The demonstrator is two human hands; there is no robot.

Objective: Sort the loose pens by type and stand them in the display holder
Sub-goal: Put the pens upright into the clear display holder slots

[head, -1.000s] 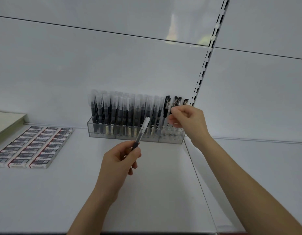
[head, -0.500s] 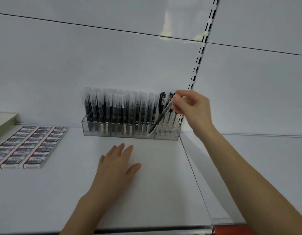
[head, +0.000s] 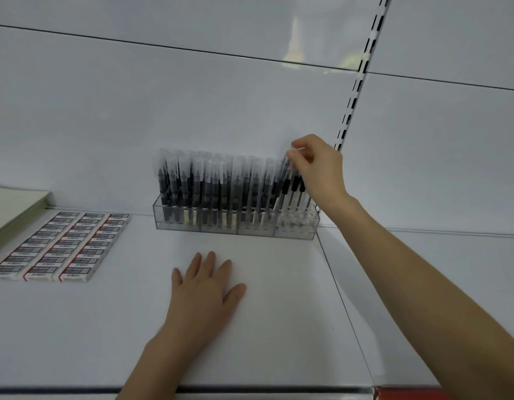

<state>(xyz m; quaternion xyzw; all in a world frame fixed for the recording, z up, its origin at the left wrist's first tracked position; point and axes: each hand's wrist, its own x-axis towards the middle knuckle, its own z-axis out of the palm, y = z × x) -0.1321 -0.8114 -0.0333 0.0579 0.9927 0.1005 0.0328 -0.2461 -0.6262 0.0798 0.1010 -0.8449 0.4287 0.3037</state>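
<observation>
1. Now our right hand (head: 319,171) pinches a tilted clear-capped pen (head: 282,180) by its top, its tip in the display holder (head: 235,228).
2. More clear-capped pens (head: 209,186) fill it left of that hand; black-capped pens (head: 294,184) stand beneath.
3. Our left hand (head: 203,290) lies flat, fingers spread.

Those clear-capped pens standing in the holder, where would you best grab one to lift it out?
Probably by the cap end, pinched from above. The clear-capped pens stand upright and tightly packed, their lower barrels sunk in the holder, so only the tops are free. The right hand pinches its pen the same way.
</observation>
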